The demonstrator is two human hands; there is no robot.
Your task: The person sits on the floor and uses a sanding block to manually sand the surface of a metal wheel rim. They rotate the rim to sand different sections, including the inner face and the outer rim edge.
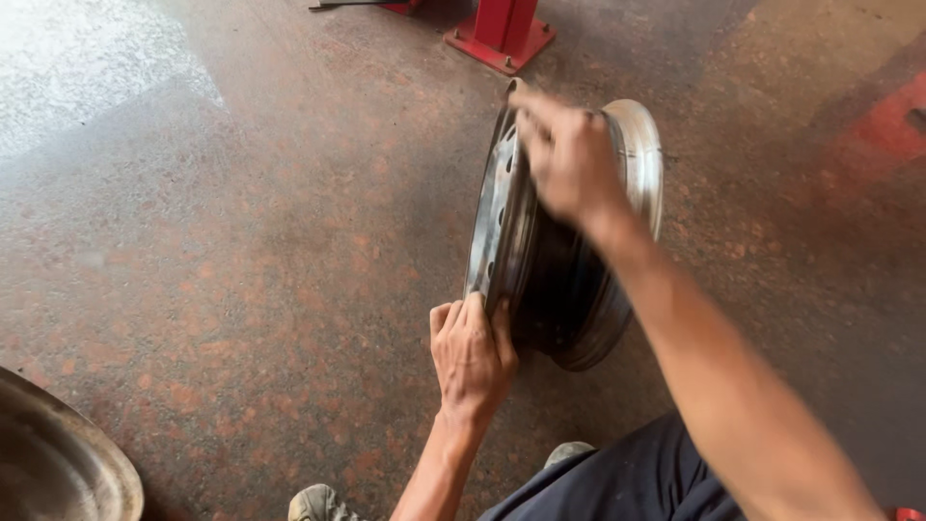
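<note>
Bare steel wheel rim (564, 236) stands on edge on the speckled floor (241, 241), steadied by two hands.
Left hand (473, 357) pinches the lower flange; right hand (569, 159), blurred, curls over the top; a slackened grip could let it topple onto the fingers below.

Right hand (569, 159) motion-blurred; grip on wheel rim (540, 260) unreadable. Rim's far face hidden. Second metal rim (58, 463) cut by lower-left corner. Red post base (500, 34) cropped at top. Shoe (318, 504) cut by bottom edge.

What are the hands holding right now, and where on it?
Both hold the bare steel wheel rim, standing on edge on the floor. The left hand grips its lower front edge; the right hand, motion-blurred, rests on the top edge.
</note>
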